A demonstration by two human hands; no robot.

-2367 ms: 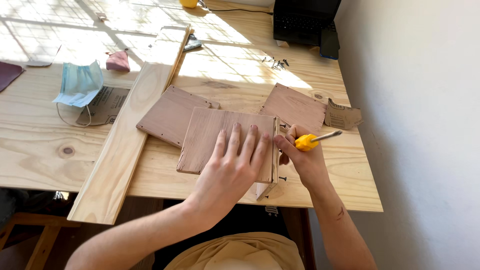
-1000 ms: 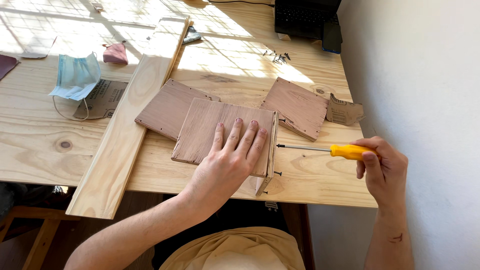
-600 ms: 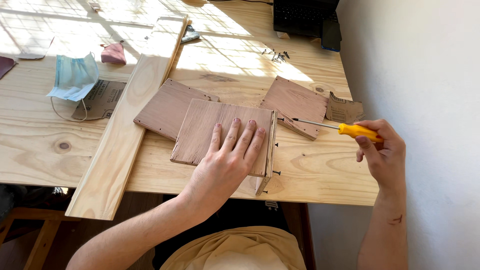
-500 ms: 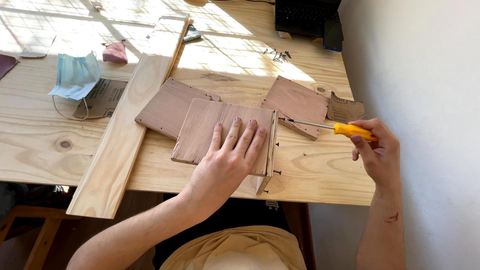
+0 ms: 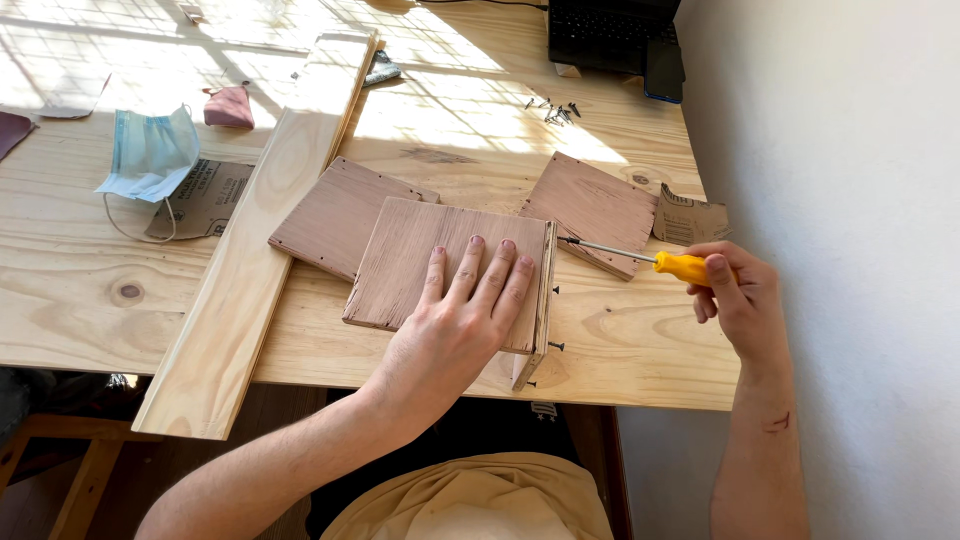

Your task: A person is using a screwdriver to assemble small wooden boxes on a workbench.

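We've got the left hand [image 5: 462, 318] flat, fingers spread, pressing on the wooden panel [image 5: 420, 260]. Right hand [image 5: 735, 298], right of the panel, is wrapped around the yellow screwdriver [image 5: 660, 262], its tip at the panel's upright right edge board [image 5: 541, 300].
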